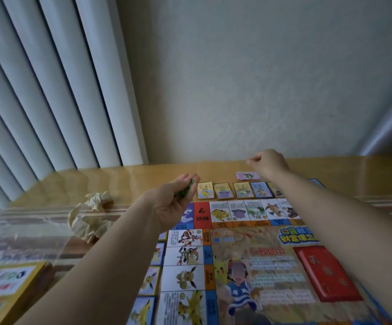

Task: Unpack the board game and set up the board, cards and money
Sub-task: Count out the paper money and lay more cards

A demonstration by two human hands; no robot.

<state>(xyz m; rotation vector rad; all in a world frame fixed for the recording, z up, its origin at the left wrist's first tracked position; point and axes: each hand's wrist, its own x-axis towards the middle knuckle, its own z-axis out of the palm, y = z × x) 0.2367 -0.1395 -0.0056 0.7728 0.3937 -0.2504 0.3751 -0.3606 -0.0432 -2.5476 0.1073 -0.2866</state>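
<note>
- The glossy wooden table [143, 181] carries everything. The colourful printed game board [249, 266] lies flat and unfolded on it, under both forearms.
- The yellow cardboard game box [7, 285] sits at the near left, with the crumpled cream wrapper [89, 219] beyond it, both off the board.
- A red card deck [326, 273] rests on the board's centre art.
- A row of small property cards [235, 190] lines the far edge, each just beyond its square. A pink paper stack [247, 176] lies behind them.
- The left hand [176, 202], palm up, cups small green pieces [186, 192] in half-curled fingers.
- The right hand [269, 163] hovers past the pink paper stack with its fingertips pinched; I cannot tell whether anything is between them.
- To do this step well, I judge: take one piece per pinch, keep the left palm level so none spill, and set each down away from the card row without the forearm brushing it.
</note>
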